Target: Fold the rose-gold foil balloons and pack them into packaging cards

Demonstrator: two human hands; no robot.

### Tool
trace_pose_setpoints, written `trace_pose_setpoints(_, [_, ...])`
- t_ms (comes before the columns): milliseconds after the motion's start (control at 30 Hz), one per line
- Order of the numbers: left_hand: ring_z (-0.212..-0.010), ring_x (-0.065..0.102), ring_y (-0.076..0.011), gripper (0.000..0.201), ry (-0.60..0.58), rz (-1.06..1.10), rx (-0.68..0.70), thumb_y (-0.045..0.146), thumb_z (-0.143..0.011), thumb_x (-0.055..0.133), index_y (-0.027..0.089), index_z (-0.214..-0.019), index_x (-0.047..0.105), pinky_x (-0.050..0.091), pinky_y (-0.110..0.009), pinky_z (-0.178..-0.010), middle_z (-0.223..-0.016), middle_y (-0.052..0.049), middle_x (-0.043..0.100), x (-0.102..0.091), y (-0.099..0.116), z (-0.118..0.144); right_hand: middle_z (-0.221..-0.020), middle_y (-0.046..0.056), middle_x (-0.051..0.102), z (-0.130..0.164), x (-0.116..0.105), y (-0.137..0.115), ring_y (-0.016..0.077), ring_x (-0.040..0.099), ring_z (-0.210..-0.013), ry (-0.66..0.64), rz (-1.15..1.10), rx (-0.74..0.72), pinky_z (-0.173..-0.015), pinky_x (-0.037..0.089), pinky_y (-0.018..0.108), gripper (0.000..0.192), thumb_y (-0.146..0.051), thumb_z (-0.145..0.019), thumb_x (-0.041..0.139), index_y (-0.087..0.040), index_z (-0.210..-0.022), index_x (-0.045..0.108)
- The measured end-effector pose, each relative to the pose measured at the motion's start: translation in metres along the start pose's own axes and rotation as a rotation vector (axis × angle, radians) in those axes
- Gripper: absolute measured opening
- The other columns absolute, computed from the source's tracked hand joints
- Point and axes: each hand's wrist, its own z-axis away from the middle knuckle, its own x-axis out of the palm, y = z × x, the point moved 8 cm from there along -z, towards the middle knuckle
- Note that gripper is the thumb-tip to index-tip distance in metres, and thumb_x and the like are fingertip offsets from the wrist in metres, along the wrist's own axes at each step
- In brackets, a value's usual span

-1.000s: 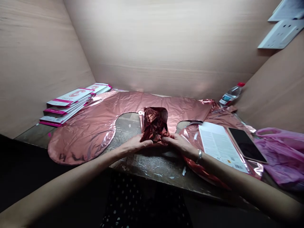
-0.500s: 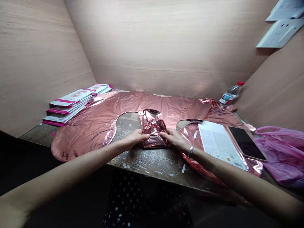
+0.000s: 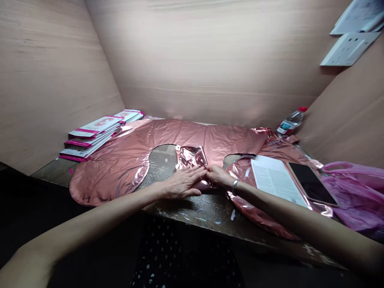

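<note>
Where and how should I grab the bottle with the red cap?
Probably around the middle of the bottle, below its red cap, coming from the near left: it looks round, and panels stand behind it and to its right.

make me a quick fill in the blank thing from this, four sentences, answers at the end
The left hand rests over the folded foil with its palm facing ____.
The arm that wears the bracelet is the ____ one.
The cap of the bottle is ____.
The phone screen faces ____.

Missing words: down; right; red; up.
</note>
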Motion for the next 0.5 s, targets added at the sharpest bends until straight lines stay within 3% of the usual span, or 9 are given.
trace_pose_setpoints(67, [-0.150,0.015,-0.0299,0.085,-0.114,0.050,-0.069,0.065,-0.094,0.039,0.012,-0.155,0.014,0.013,-0.046,-0.121,-0.162,-0.019,0.016,0.014,-0.012,-0.002,-0.074,0.003,0.066,0.006,-0.005,-0.002,0.0198,0.062,-0.073,0.018,0.028,0.013,-0.063,0.044,0.025,0.017,-0.029,-0.087,0.055,-0.015,-0.087,0.065])
trace_pose_setpoints(133, [-0.150,0.013,-0.0320,0.093,-0.148,0.106,-0.114,0.071,-0.089,0.041,0.014,-0.156,0.012,0.011,-0.048,-0.121,-0.163,-0.018,0.013,0.018,-0.018,-0.001,-0.087,0.008,0.070,0.019,-0.013,-0.004,0.0233,0.064,-0.082,0.077,0.063,0.007,-0.070,0.047,0.029,0.032,-0.034,-0.090,0.054,-0.012,-0.113,0.060])
trace_pose_setpoints(233, [-0.144,0.028,-0.0366,0.103,-0.087,0.203,-0.121,0.077,-0.077,0.056,0.018,-0.153,0.021,0.021,-0.050,-0.118,-0.159,-0.018,0.026,0.011,-0.018,0.002,-0.126,0.018,0.062,0.048,-0.022,-0.024,0.0288,0.059,-0.113,0.214,0.241,-0.277,-0.092,0.047,0.040,0.061,-0.042,-0.093,0.051,-0.012,-0.144,0.036])
trace_pose_setpoints(333, [-0.127,0.049,-0.0356,0.099,0.010,0.308,-0.155,0.074,-0.070,0.065,0.017,-0.145,0.033,0.036,-0.049,-0.108,-0.144,-0.019,0.047,0.002,-0.021,0.004,-0.150,0.018,0.043,0.071,-0.003,-0.039,0.0322,0.041,-0.137,0.168,0.532,-0.603,-0.111,0.032,0.051,0.065,-0.040,-0.090,0.056,-0.014,-0.147,0.037])
trace_pose_setpoints(433, [-0.124,0.053,-0.0320,0.078,0.039,0.417,-0.229,0.065,-0.080,0.062,0.019,-0.137,0.036,0.039,-0.047,-0.105,-0.139,-0.016,0.050,0.000,-0.033,0.003,-0.143,0.020,0.051,0.066,0.015,-0.037,0.0322,0.048,-0.131,0.094,0.725,-0.649,-0.114,0.030,0.052,0.057,-0.026,-0.087,0.053,-0.008,-0.140,0.046])
trace_pose_setpoints(500, [-0.125,0.052,-0.0306,0.066,0.030,0.482,-0.253,0.059,-0.085,0.058,0.018,-0.133,0.037,0.039,-0.045,-0.105,-0.139,-0.016,0.050,0.000,-0.039,0.002,-0.137,0.022,0.056,0.058,0.021,-0.042,0.0307,0.055,-0.123,0.089,0.805,-0.674,-0.109,0.036,0.048,0.054,-0.018,-0.085,0.050,-0.004,-0.137,0.048])
